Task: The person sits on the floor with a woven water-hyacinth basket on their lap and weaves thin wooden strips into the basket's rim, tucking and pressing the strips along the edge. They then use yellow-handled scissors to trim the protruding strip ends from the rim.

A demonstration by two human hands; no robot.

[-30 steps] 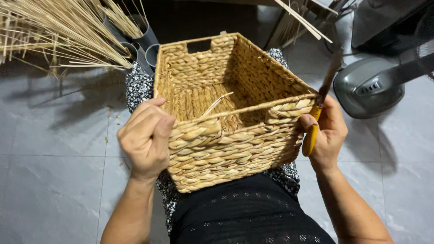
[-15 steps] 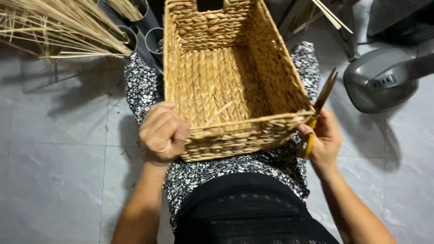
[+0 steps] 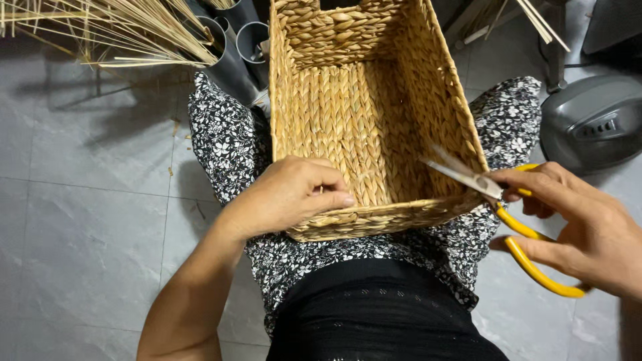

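**Woven basket on lap, held and met by scissors**

Item 1: woven basket [image 3: 348,113], rectangular, of pale plaited straw-coloured fibre, open side up. It rests on the lap of a seated person, across a black-and-white floral garment [image 3: 227,140], with its near rim toward the body and its far end reaching the top edge of the view. Interior bare.

Item 2: left hand [image 3: 291,194]. Clenched over the near-left corner of the basket rim, fingers curled inside the wall, thumb lying along the top of the rim. Grasping the basket.

Item 3: right hand [image 3: 582,227]. Closed through the loops of the yellow-handled scissors [image 3: 508,214], fingers in the lower loop, thumb at the upper. Grasping the scissors, just beside the basket's near-right corner.

Item 4: the scissors' metal blades, pointing left and slightly up, cross over the near-right corner of the rim and reach into the basket. Whether they touch the weave cannot be told.

Item 5: bundle of dry straw stalks [image 3: 114,30], upper left, on the grey tiled floor [image 3: 80,227], well apart from both hands.

Item 6: grey rounded appliance [image 3: 592,120], right of the basket, on the floor.

Item 7: 2 dark tubes [image 3: 231,40], standing just left of the basket's far end.
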